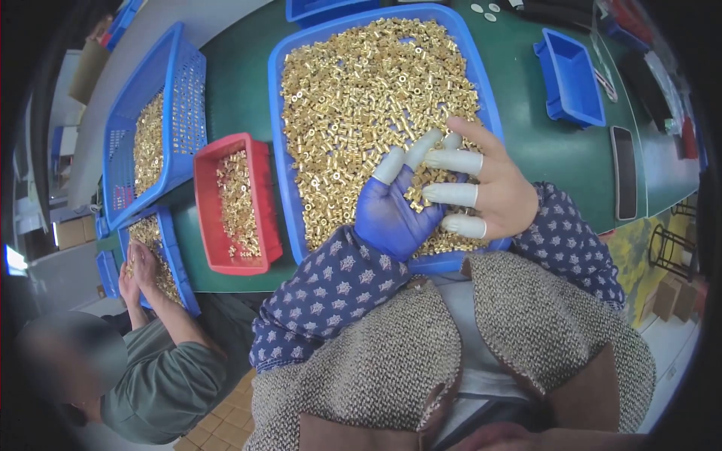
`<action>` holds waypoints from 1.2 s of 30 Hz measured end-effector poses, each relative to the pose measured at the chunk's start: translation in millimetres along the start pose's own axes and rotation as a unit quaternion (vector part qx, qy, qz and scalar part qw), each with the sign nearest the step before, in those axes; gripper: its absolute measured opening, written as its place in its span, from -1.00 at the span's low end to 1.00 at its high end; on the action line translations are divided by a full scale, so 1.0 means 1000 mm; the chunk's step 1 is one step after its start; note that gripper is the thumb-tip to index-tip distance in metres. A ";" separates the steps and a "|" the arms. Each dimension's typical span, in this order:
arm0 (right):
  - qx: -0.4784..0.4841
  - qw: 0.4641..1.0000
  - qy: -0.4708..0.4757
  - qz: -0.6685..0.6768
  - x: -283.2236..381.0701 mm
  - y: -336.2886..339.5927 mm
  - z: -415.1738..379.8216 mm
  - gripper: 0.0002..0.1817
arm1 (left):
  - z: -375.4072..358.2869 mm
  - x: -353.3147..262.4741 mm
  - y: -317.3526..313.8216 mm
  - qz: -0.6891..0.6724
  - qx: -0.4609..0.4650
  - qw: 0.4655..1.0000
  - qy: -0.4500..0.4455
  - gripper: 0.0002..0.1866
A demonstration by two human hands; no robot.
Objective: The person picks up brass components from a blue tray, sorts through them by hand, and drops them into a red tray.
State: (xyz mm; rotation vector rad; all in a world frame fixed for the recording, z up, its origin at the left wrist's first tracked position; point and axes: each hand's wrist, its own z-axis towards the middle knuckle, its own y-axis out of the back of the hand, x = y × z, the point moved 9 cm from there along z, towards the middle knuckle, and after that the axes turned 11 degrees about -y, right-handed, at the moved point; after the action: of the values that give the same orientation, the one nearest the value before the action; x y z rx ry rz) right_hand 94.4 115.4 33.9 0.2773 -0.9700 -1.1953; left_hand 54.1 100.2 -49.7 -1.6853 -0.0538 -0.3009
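My left hand, in a blue glove with pale finger cots, is cupped palm up and holds a small pile of brass fittings. Over that palm reaches my right hand, bare apart from pale finger cots. Its fingers are spread and stretched out, with the tips close to the fittings; whether they touch them is hard to make out. Both hands are above the near right part of a large blue tray, which is spread with many short, gold-coloured brass fittings.
A red bin and a blue perforated basket, both with brass pieces, stand left of the tray. Beyond them, a co-worker's hands are over another blue tray. At right are a small blue bin and a phone.
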 end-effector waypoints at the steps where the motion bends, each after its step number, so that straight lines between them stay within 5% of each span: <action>1: -0.001 1.000 0.010 -0.002 0.002 -0.001 0.001 -0.79 | 0.001 0.000 0.002 0.008 -0.011 1.000 -0.005 -0.52; 14: 0.017 0.999 -0.046 -0.004 -0.009 -0.005 0.002 -0.89 | 0.001 -0.002 0.014 0.030 -0.071 0.997 -0.026 -0.55; 20: -0.009 1.000 0.006 0.024 0.002 0.003 0.002 -0.81 | 0.001 0.004 0.005 -0.032 -0.009 0.999 0.006 -0.53; 30: 0.021 0.999 0.013 0.040 0.003 -0.004 -0.005 -0.80 | -0.001 0.000 0.006 0.054 -0.067 0.996 -0.020 -0.50; 36: 0.023 0.999 0.002 0.028 0.001 -0.006 -0.001 -0.69 | 0.004 0.007 -0.006 -0.027 0.082 0.996 0.017 -0.47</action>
State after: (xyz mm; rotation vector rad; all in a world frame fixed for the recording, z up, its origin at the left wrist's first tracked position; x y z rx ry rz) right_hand 91.3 112.0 29.5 0.2877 -0.9969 -1.1227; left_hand 60.4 104.1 -42.5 -1.5173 -0.0959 -0.3554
